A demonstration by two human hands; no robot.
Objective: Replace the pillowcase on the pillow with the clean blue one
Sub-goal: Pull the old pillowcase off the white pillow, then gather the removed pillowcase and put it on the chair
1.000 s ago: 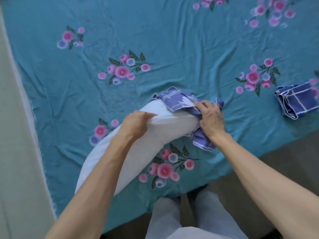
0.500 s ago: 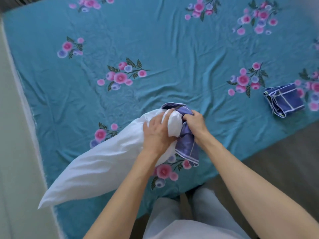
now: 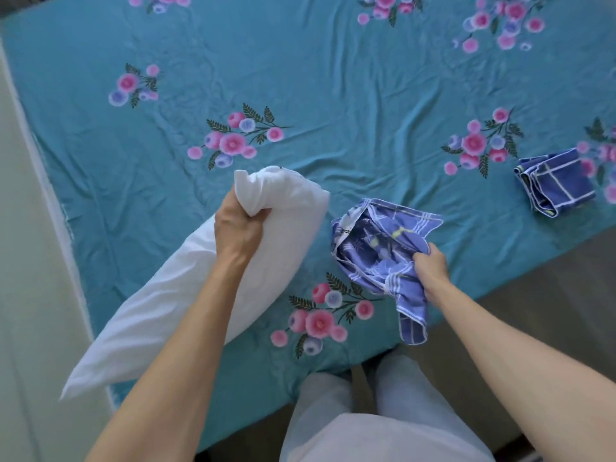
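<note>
Now fully stripped off the white pillow (image 3: 206,288) and pulled clear to its right: old purple-blue checked pillowcase (image 3: 383,258), bunched and dangling over the bed edge, fingers of right hand (image 3: 430,265) curled into its crumpled cloth. Left hand (image 3: 238,228) fisted tight round a gathered corner of the bare pillow, lifted aslant over the teal floral bedsheet (image 3: 333,78). Removal step apparently done. Next, probably: drop the old case aside, then reach well right for the clean blue pillowcase (image 3: 556,183), folded and untouched near the far right edge.
</note>
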